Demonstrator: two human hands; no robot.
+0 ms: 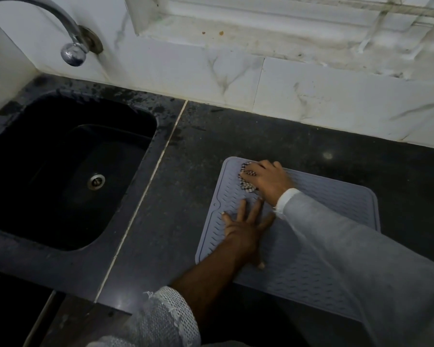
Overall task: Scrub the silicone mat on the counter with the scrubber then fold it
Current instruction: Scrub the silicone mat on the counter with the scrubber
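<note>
A grey ribbed silicone mat [296, 266] lies flat on the dark counter [186, 196], right of the sink. My right hand [267, 180] presses a checkered scrubber [247, 187] onto the mat's far left corner, fingers closed over it. My left hand [244, 230] rests flat on the mat's left part, fingers spread, palm down, holding nothing. My right sleeve hides much of the mat's right side.
A black sink [60, 171] with a metal drain [96, 181] is set into the counter at the left. A chrome tap [68, 43] juts from the white marble-tiled wall [236, 76]. The counter's front edge runs near the bottom left.
</note>
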